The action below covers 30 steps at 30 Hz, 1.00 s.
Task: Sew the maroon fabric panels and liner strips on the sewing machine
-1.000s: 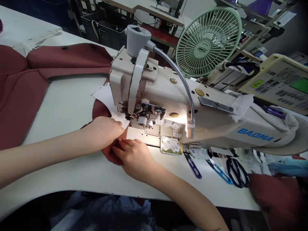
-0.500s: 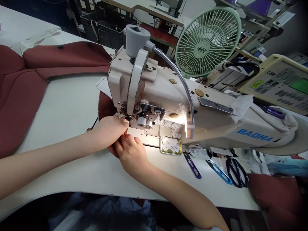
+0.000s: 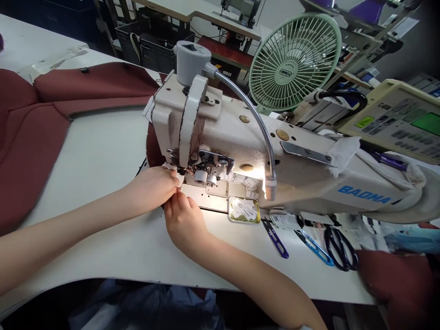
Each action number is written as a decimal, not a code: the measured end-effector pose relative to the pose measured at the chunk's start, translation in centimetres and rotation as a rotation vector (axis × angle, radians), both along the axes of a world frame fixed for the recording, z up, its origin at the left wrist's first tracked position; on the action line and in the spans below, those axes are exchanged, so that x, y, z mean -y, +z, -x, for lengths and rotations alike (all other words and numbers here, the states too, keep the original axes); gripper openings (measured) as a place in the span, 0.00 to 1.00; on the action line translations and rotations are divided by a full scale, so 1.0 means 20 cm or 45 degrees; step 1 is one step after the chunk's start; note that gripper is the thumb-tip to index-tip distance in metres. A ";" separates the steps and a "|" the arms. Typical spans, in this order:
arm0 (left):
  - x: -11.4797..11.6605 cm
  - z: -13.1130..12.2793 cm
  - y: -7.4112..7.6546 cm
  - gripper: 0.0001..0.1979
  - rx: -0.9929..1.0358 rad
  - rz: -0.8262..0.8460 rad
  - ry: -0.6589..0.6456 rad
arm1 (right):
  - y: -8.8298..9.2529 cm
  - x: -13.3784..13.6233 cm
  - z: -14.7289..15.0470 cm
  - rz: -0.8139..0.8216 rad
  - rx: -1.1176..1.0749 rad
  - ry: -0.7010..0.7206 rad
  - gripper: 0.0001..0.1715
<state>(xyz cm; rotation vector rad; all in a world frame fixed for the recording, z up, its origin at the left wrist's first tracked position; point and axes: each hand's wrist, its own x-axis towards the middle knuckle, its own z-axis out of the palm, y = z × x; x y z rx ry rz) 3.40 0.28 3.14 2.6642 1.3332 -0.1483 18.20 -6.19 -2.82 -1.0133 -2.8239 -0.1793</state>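
Observation:
At the needle end of a white sewing machine [image 3: 206, 123], both hands are close together. My left hand [image 3: 154, 185] has its fingers closed beside the presser foot area, on the edge of a dark red fabric piece [image 3: 153, 147] that runs behind the machine head. Just below and to the right, my right hand [image 3: 185, 217] pinches at the same edge, of which only a sliver shows between the hands. The fingertips and the needle are mostly hidden. A small white tag or paper lies by the left fingers.
A tin of white labels [image 3: 244, 210] sits right of my right hand. Farther right lie purple thread snips [image 3: 276, 239], blue snips [image 3: 314, 247] and black scissors [image 3: 341, 247]. A larger dark red fabric [image 3: 30, 133] covers the table's left. Behind stand a green fan [image 3: 294, 64] and a control panel [image 3: 398, 119].
Red fabric that showed below my hands is now out of sight there, and white shows by my left fingers. Both hands have shifted only slightly; the view has moved a little.

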 end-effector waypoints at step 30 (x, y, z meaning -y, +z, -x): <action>-0.05 0.12 -0.13 0.12 0.416 -0.162 -0.145 | 0.09 -0.10 -0.10 0.238 -0.184 -0.443 0.16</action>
